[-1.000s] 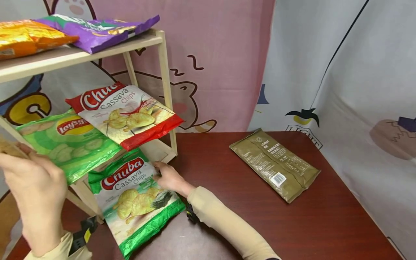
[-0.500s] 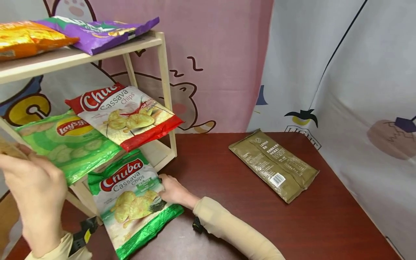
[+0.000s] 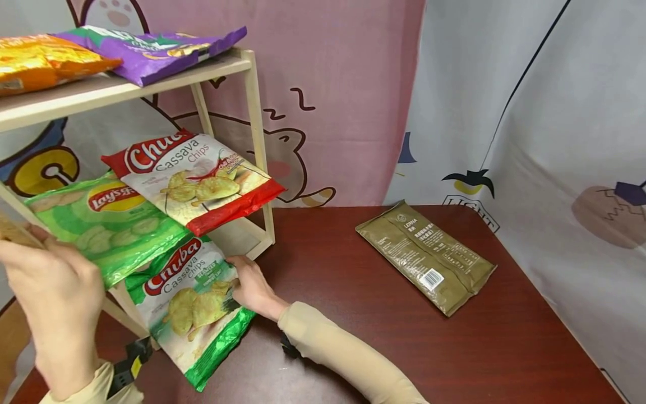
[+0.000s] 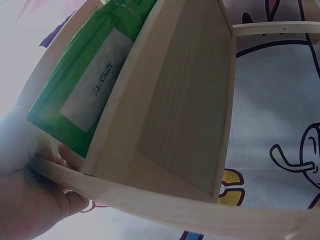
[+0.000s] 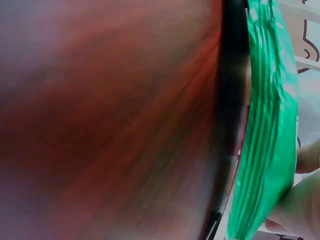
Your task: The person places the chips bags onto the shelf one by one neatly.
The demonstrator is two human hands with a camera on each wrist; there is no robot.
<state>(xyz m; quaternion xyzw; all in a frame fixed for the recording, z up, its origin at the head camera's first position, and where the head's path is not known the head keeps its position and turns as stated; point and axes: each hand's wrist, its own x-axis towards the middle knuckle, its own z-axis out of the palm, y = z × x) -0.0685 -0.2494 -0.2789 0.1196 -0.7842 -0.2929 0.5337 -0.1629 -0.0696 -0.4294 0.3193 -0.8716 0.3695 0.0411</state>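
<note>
My right hand (image 3: 254, 286) holds the right edge of a green and white bag of Chuba cassava chips (image 3: 197, 308). The bag's top end lies at the lower shelf, partly hidden under a green Lay's bag (image 3: 108, 235), and its bottom end hangs out over the table. In the right wrist view the bag's crinkled green end (image 5: 270, 120) stands before my fingers. On the left, my left hand (image 3: 60, 292) grips the wooden post of the shelf rack (image 4: 150, 195). A red and white Chuba bag (image 3: 202, 179) overlaps the Lay's bag on the middle shelf.
Orange (image 3: 45, 62) and purple (image 3: 156, 50) snack bags lie on the top shelf. A brown LERNA pouch (image 3: 426, 255) lies on the dark red table (image 3: 323, 252) to the right. Printed curtains (image 3: 343, 106) hang behind and to the right.
The green Chuba bag has shifted left and in toward the rack, its top going further under the Lay's bag. My right hand moved left with it; my left hand stayed put.
</note>
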